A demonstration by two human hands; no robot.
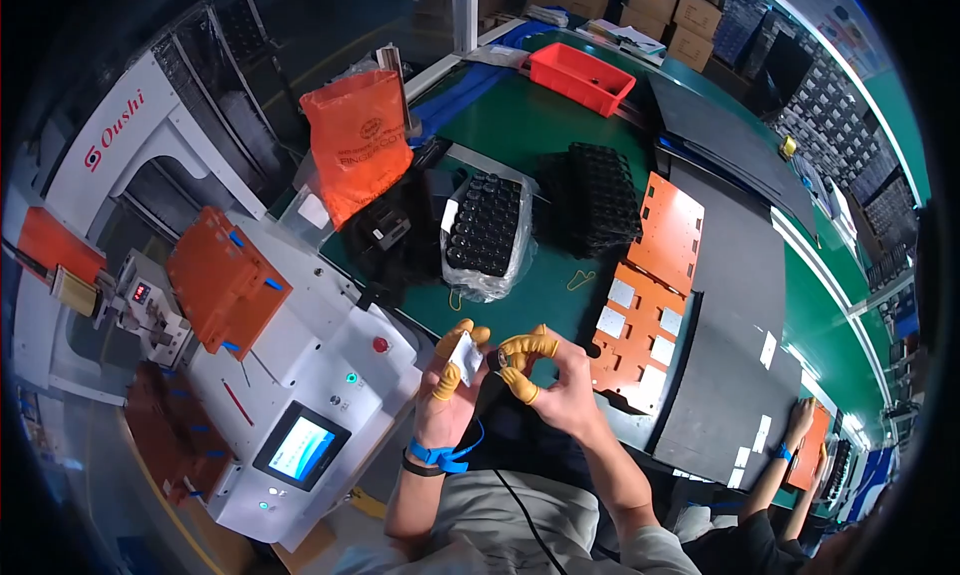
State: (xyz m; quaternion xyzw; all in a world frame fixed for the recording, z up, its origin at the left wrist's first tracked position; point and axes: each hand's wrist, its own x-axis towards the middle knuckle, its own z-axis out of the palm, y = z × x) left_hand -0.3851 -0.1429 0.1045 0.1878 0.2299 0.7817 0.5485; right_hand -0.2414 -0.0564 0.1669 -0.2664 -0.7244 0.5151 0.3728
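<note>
Two pieces are gripped: a silvery plate (466, 359) in the left hand (447, 403), a small dark part (503, 359) in the right hand (562, 375). Either may slip if the finger cots (534, 346) pinch loosely.

pale plate (466, 360) in left grip (447, 405), possibly metal

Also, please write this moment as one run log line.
left hand: holds silver-white plate | right hand: holds small dark part | right side: orange tray

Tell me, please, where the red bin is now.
In the head view, the red bin is near the top, right of centre, on the green table between the blue cloth and the black sheets.
</note>
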